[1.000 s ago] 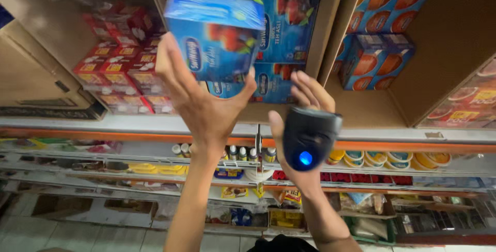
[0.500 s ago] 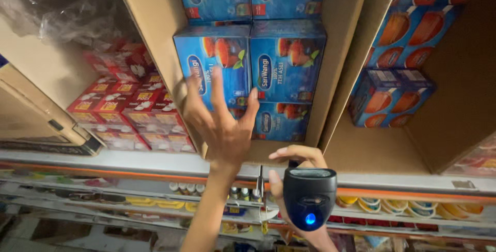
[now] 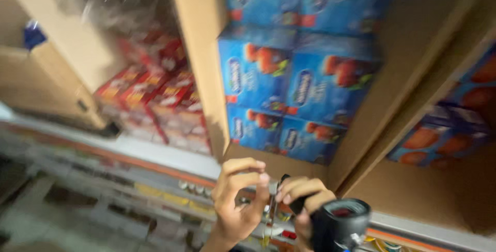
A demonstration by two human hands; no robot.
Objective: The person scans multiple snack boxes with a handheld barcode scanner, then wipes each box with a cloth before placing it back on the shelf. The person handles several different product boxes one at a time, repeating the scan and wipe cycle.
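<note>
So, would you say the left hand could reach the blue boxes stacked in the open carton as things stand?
Probably yes: the left hand sits just below the blue boxes, whose fronts face out of the open carton, with nothing between them.

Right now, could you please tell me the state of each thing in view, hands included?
Left hand: empty, fingers curled, thumb and forefinger pinched together.
Right hand: gripping the black handheld scanner.
Blue boxes: closed, stacked in the open cardboard case.
Red boxes: closed, stacked in the neighbouring case.
Orange-printed boxes: closed, stacked at the right.
</note>
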